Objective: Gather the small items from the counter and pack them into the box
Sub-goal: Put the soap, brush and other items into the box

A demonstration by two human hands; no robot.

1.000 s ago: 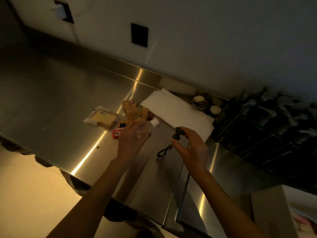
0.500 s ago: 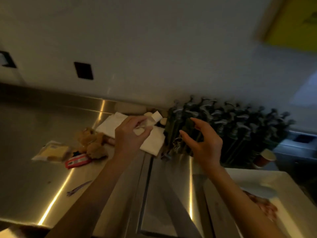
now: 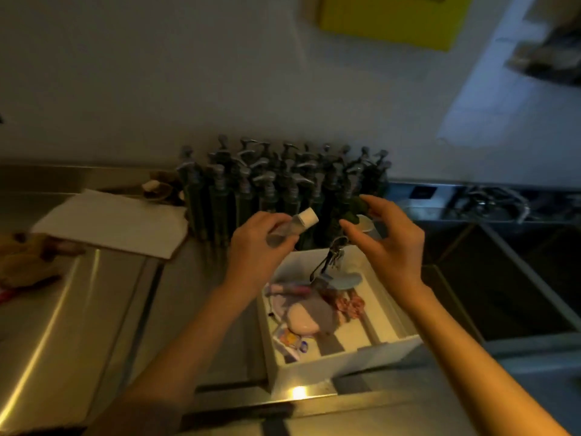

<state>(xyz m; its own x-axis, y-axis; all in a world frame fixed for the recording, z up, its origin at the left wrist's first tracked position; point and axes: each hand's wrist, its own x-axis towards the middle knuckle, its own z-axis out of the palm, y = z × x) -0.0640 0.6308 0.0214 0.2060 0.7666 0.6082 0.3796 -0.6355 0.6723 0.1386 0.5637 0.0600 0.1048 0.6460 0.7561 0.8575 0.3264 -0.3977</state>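
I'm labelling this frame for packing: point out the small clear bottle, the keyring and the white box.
small clear bottle point(image 3: 290, 228), head view, on its clear body below the white cap.
keyring point(image 3: 334, 253), head view, on the hanging metal cluster.
white box point(image 3: 345, 361), head view, on its near wall.

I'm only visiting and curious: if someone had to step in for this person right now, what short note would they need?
Left hand: grips a small clear plastic bottle with a white cap, held beside the box's far left corner.
Right hand: pinches a dark keychain with a metal clip, dangling over the open white box.
Done: the box already holds several small items, among them a pink oval piece.
Left: lower both held items in, then fetch the brown plush toy lying on the steel counter at far left, partly out of view.
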